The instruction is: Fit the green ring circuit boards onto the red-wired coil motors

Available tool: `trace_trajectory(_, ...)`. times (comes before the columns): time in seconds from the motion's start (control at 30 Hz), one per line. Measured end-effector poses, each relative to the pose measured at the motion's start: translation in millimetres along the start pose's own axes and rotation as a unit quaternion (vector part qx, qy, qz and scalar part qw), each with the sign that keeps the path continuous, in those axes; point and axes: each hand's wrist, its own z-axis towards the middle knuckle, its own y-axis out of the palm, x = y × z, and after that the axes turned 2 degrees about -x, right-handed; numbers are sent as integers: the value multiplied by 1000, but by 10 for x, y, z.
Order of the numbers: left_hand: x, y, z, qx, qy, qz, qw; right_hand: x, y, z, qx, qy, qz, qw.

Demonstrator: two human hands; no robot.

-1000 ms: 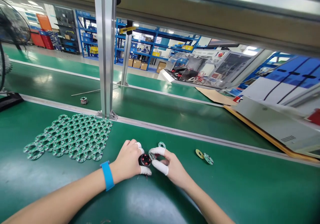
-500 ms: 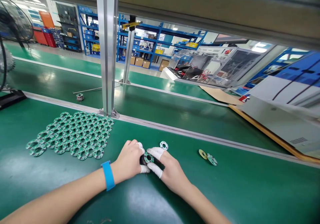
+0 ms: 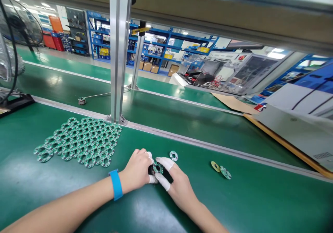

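Note:
My left hand [image 3: 139, 169], in white finger cots and with a blue wristband [image 3: 116, 184], is closed around a small dark stator, mostly hidden by the fingers. A ring-shaped green circuit board [image 3: 157, 168] faces up at the stator's end. My right hand [image 3: 177, 181], also in white finger cots, pinches this board at its edge between thumb and forefinger. Whether the board is seated on the stator, I cannot tell. Just beyond the right fingers lies a loose ring board [image 3: 173, 155]. Many similar ring boards [image 3: 83, 141] are laid out flat to the left.
Two more rings, one yellowish [image 3: 215, 166] and one green [image 3: 225, 172], lie at the right. A metal post [image 3: 119, 52] rises behind the boards. Beyond the rail [image 3: 182, 137] runs a green belt, with a small wound stator [image 3: 82, 101] on it. A fan [image 3: 18, 25] stands far left.
The view has shifted slightly, moving the scene rightward. Against the post, the stator on the belt has moved left. Both hands keep nearly the same grip at the ring board.

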Motion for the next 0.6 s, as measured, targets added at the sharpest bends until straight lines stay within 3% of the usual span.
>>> trace_trajectory(0.27, -16, 30, -2, -2, 0, -5, 1000, -18, -10, 61, -44, 29, 73, 996)
trace_trajectory(0.43, 17, -121, -32, -12, -4, -26, 1000, 90, -83, 47, -97, 69, 155, 981)
trace_trajectory(0.6, 106, -213, -107, 4, 70, -18, 997, 132, -201, 107, -164, 86, 230, 955)
